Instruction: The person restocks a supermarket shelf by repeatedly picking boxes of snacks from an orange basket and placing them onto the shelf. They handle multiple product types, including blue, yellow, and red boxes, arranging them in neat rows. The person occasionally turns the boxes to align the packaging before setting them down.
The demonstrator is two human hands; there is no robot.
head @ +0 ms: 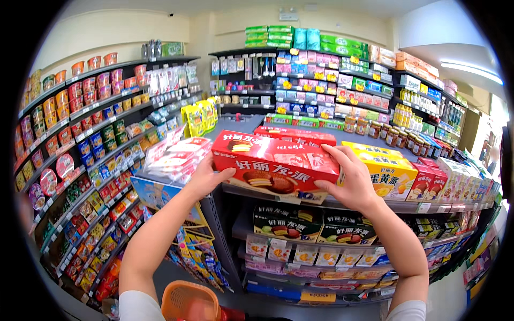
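Between my two hands is a red snack-pie carton, long and bearing large white writing and pictures of chocolate pies. My left hand grips its left end, the thumb on the front face. At the right end, my right hand has its fingers over the top edge and its thumb on the front. The carton is at the front edge of the shelf unit's top; whether it rests there or is lifted, I cannot tell. Right behind it lies another red carton. Yellow pie cartons stand just right of my right hand.
Flat white-and-red packets are piled left of the carton, near yellow pouches. Glass jars line the top's far side. Dark green cartons fill the shelf below. An orange plastic basket is down by my body. Cup-noodle shelves run along the left.
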